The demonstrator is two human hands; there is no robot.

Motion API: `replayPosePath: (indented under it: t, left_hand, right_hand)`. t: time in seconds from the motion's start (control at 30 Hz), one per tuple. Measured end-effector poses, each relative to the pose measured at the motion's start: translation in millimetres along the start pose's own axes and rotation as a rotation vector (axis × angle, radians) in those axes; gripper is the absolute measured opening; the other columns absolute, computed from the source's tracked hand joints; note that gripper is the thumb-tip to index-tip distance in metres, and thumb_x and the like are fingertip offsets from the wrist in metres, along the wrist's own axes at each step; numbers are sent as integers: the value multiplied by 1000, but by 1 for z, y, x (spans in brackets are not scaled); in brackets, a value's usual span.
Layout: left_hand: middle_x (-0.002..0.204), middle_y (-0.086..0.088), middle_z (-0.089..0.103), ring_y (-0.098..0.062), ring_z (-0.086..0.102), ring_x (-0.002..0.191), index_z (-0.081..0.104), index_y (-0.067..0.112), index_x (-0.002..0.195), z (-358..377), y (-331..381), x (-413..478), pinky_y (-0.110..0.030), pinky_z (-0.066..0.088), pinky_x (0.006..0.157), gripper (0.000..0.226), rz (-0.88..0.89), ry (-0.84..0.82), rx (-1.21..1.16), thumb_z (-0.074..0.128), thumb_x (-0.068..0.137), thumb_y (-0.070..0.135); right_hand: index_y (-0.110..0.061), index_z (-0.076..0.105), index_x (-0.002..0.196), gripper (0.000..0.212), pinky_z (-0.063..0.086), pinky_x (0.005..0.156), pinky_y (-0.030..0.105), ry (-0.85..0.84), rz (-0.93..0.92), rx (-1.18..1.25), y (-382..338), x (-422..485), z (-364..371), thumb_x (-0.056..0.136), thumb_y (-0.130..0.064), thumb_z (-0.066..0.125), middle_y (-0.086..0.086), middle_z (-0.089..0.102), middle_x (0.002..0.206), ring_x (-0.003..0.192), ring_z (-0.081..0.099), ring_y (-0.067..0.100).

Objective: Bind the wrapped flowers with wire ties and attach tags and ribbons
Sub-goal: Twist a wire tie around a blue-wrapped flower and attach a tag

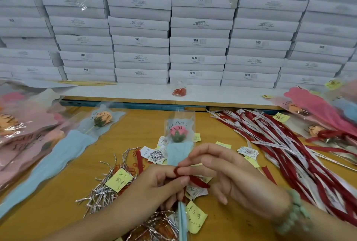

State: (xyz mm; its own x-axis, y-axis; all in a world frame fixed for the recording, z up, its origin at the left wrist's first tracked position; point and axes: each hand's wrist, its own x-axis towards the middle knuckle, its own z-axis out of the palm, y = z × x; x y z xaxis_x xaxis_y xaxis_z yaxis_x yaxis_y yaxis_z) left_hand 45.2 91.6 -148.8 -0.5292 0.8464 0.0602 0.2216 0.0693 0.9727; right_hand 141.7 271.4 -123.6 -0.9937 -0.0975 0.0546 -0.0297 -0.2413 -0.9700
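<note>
A wrapped flower (178,134), pink bud in clear "LOVE YOU" film over pale blue paper, lies upright at the table's middle, its narrow blue stem end (182,221) running down between my hands. My left hand (164,184) grips the wrap's neck and pinches a dark red ribbon (195,180) looped there. My right hand (228,175) pinches the ribbon's loop end with thumb and forefinger. Silver wire ties (104,188) lie in a heap to the left. Yellow and white tags (156,155) are scattered around the flower.
Red and white printed ribbons (289,144) spread across the right side. Wrapped flowers are piled at the left (29,128) and right (318,113). A small jar of red clips (179,90) stands on a white ledge below stacked white boxes (193,28).
</note>
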Motion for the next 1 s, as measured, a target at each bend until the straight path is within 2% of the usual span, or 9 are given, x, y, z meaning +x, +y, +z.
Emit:
replayPosePath:
  t: [0.1,0.17,0.33,0.47,0.57,0.67,0.77,0.83,1.0]
  left_hand:
    - [50,5,57,-6,47,44,69,24,63,0,1,0,-16,38,49,29,-25,1,-29,58,90,31]
    - [52,0,56,-9,46,45,68,19,65,-1,1,0,-17,38,50,33,-39,2,-28,58,94,31]
    - [62,-17,57,-13,47,47,67,4,74,-2,-2,1,-20,40,51,38,-52,-10,-19,57,87,38]
    - [52,-2,55,-11,47,47,67,22,66,-2,-2,1,-20,40,52,31,-26,-29,28,60,88,41]
    - [56,-3,56,-10,48,48,68,27,66,-1,-2,1,-19,40,52,30,10,-34,61,62,91,42]
    - [60,-14,55,-12,47,47,67,22,67,0,-1,1,-20,39,52,32,10,-13,52,58,90,42]
    - [52,-8,54,-12,45,45,66,18,64,0,0,0,-19,39,52,38,-7,5,3,57,94,40]
    - [48,-3,53,-11,45,44,65,16,63,0,1,-1,-18,39,52,40,-24,12,-19,56,96,38]
    - [50,-6,53,-12,44,45,66,15,63,-1,2,-2,-19,39,52,40,-33,20,-28,52,97,30]
  right_hand:
    - [-17,64,104,14,42,42,16,162,-116,-407,0,-3,2,90,-18,66,0,71,104,93,69,12]
    - [-27,68,96,16,44,50,16,220,-175,-648,3,-4,2,84,-20,74,-7,70,95,78,66,7]
    - [-29,68,85,15,43,55,10,236,-246,-957,9,-4,5,81,-18,77,-15,66,87,72,66,8]
    - [-30,64,87,18,41,58,8,238,-295,-1050,9,-4,7,82,-17,76,-17,63,87,71,64,6]
    - [-33,61,93,22,40,59,10,226,-290,-1089,12,-3,9,82,-21,75,-17,60,89,72,61,8]
    - [-37,57,95,21,41,60,15,220,-281,-1160,14,-3,10,83,-31,73,-20,57,93,75,58,10]
    - [-38,57,96,10,40,63,14,213,-315,-1198,12,-5,10,89,-45,61,-21,56,95,81,57,9]
    - [-37,59,95,7,39,66,12,203,-332,-1197,11,-6,9,95,-42,55,-22,56,97,84,57,5]
    - [-36,54,90,8,39,67,14,139,-270,-1202,9,-5,8,96,-31,57,-25,52,96,82,57,6]
